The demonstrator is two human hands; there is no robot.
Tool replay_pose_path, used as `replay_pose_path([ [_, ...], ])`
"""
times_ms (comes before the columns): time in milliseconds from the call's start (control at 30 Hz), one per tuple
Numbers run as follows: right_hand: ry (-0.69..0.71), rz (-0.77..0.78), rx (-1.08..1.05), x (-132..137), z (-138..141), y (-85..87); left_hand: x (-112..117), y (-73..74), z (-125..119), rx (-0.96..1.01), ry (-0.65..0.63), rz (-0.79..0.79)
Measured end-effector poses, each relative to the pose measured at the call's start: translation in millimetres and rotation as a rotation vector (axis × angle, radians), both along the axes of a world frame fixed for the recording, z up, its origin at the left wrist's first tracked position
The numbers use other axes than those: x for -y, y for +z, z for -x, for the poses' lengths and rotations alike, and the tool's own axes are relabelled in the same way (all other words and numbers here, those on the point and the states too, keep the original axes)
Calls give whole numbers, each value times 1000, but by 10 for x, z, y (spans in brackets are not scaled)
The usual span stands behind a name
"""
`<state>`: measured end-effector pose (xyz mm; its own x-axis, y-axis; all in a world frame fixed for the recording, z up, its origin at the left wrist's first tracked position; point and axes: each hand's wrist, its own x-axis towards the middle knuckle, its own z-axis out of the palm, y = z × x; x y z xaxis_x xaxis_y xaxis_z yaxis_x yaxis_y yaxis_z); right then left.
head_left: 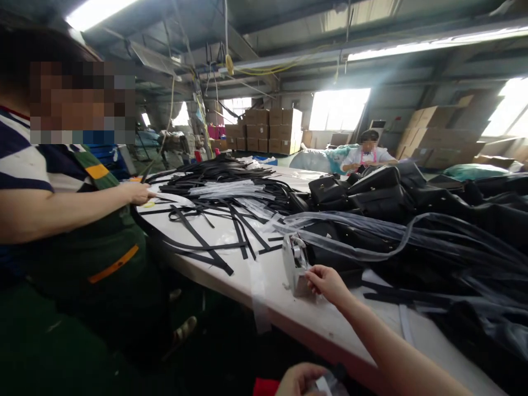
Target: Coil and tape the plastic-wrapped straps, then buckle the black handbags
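The right hand point(325, 281) has its fingertips pinched together at a tape dispenser point(295, 278) near the tabletop's point(243, 273) edge; anything between them is too small to tell. Below, the left hand point(297, 380) grasps clear plastic point(330, 384). Black straps point(206, 175) lie beyond.

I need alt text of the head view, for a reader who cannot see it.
A person's right hand is at a metal device on a table while the left hand, below, holds clear plastic. Around lie black straps and bags; a co-worker stands at the picture's left.
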<state>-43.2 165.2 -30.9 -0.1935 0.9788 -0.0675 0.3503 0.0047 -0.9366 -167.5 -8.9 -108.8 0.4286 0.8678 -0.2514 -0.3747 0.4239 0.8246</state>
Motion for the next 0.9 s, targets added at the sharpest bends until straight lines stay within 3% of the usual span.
replay_pose_path([
  [133, -67, 69, 43, 223, -170, -8, 137, 248, -73, -52, 188, 7],
  [300, -104, 143, -71, 284, -440, -63, 61, 494, -72, -109, 236, -75],
  [433, -107, 185, -178, 358, -458, -125, 48, 499, -129, -70, 223, -65],
  [667, -145, 132, -408, 366, -239, -88, 115, 510, -173, -81, 231, -52],
  [900, -190, 236, -235, 379, -102, -485, 175, 507, -170, -59, 226, -19],
])
